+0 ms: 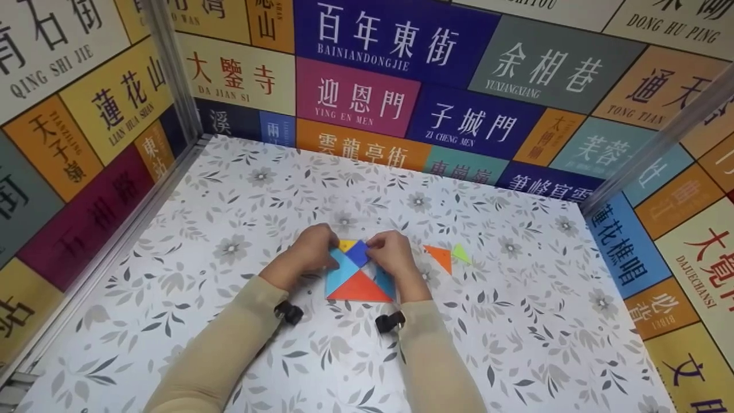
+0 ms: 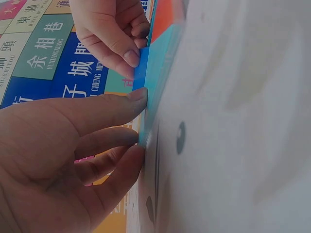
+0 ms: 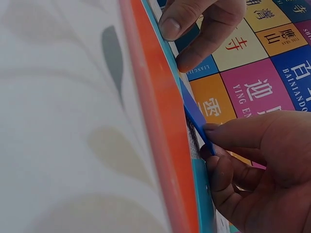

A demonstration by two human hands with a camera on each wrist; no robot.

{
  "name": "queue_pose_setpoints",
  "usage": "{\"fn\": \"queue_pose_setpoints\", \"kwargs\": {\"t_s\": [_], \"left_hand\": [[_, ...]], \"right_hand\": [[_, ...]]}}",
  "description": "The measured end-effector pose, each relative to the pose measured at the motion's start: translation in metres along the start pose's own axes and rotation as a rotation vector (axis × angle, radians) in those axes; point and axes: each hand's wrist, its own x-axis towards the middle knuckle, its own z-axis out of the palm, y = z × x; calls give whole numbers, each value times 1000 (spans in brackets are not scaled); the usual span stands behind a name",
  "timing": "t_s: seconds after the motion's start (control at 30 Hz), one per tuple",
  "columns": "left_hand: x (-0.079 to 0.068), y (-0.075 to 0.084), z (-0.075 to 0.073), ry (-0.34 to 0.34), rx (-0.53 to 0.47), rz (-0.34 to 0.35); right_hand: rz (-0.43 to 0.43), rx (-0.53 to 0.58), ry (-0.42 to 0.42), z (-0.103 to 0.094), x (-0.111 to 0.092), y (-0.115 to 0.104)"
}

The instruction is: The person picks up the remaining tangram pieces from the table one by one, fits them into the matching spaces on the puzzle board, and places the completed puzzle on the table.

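Note:
Tangram pieces lie together on the table in a partial square. Between thumb and fingers, my right hand [image 1: 397, 255] pinches a dark blue square piece [image 1: 358, 253], which looks tilted up in the right wrist view. My left hand [image 1: 307, 252] touches the outer edge of the large light blue triangle [image 1: 340, 275] with thumb and fingertips. A large red-orange triangle [image 1: 361, 288] forms the near side. At the far side a yellow piece [image 1: 346, 244] shows partly, and a darker blue piece [image 1: 385, 280] sits at the right under my right hand.
Right of my hands lie an orange piece [image 1: 441, 258] and a small green triangle [image 1: 461, 253]. The table [image 1: 189, 241] has a floral cover. Printed panels [image 1: 358, 97] stand along its back and sides.

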Motion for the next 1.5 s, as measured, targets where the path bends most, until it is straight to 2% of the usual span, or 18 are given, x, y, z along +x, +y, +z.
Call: {"fn": "queue_pose_setpoints", "kwargs": {"t_s": [0.23, 0.5, 0.73, 1.13, 1.37, 1.5], "left_hand": [[0, 0, 1, 8, 20, 28], [0, 1, 0, -21, 4, -34], [1, 0, 0, -12, 14, -9], [1, 1, -1, -25, 17, -27], [1, -3, 1, 7, 7, 17], [1, -2, 0, 1, 8, 15]], "right_hand": [[18, 14, -19, 0, -2, 0], [9, 13, -25, -1, -2, -1], [6, 6, -35, 0, -1, -1], [18, -17, -5, 0, 0, -1], [33, -14, 20, 1, -1, -1], [52, 0, 17, 0, -1, -2]]}}
